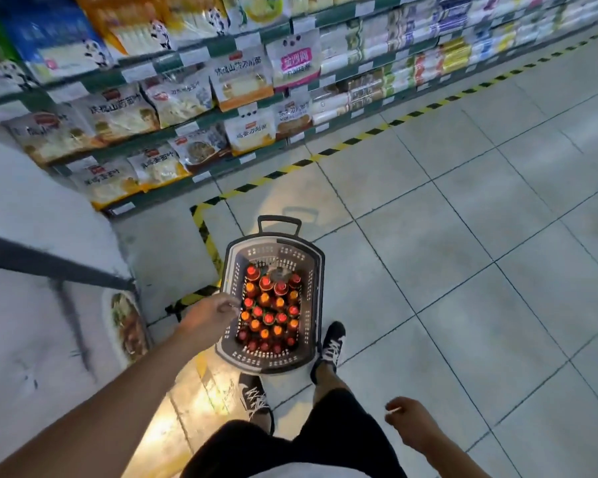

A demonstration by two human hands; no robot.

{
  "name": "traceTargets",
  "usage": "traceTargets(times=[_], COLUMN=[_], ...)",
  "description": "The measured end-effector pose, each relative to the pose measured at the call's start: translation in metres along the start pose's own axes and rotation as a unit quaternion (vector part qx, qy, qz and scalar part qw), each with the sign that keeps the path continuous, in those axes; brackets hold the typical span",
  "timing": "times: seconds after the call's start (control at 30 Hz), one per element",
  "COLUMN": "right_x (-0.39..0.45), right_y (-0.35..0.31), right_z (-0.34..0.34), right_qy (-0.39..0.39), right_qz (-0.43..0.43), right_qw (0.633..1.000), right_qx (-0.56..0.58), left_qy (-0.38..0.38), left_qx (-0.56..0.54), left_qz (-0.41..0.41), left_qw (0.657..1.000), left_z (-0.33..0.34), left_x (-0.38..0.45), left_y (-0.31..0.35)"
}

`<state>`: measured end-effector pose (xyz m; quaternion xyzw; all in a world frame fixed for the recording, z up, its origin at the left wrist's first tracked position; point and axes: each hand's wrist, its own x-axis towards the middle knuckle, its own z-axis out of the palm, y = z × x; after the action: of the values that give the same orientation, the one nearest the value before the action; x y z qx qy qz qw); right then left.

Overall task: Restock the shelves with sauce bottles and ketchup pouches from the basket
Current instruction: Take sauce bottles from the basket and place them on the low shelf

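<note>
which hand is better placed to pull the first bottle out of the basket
Left. The left hand is already at the basket rim beside the bottles; the right hand hangs back by the hip, away from it.

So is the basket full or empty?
Full: red and orange bottle caps crowd the basket almost wall to wall.

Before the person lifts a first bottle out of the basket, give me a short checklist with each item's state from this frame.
1. Basket upright on the floor: ok.
2. Sauce bottles standing upright, caps up, reachable from above: ok.
3. Left hand at the basket's left rim, above the bottles: ok; its grip on anything: cannot tell.
4. Right hand free, holding nothing: ok.
5. Feet clear of the basket; right shoe very near its corner: cannot tell.
6. Ketchup pouches in the basket: cannot tell.
</note>
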<state>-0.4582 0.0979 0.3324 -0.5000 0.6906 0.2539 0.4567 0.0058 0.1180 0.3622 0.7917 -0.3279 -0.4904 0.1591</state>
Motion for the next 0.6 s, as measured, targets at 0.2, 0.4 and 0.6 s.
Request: traceTargets(times=[0.2, 0.4, 0.6], right_x=[0.103, 0.243, 0.348], right_y=[-0.093, -0.224, -0.331], right_z=[-0.057, -0.097, -0.075], right_qy=[-0.039, -0.081, -0.087], right_qz=[-0.076, -0.176, -0.337], right_qw=[0.993, 0.955, 0.908], right_qx=[-0.087, -0.226, -0.233], left_qy=[-0.001, 0.008, -0.04], left_qx=[-0.056, -0.088, -0.066], left_qz=[-0.05, -0.15, -0.16], left_qw=[0.997, 0.985, 0.984], left_z=[0.041, 0.107, 0.174], left_x=[0.073, 0.151, 0.267], left_y=[0.018, 0.005, -0.016])
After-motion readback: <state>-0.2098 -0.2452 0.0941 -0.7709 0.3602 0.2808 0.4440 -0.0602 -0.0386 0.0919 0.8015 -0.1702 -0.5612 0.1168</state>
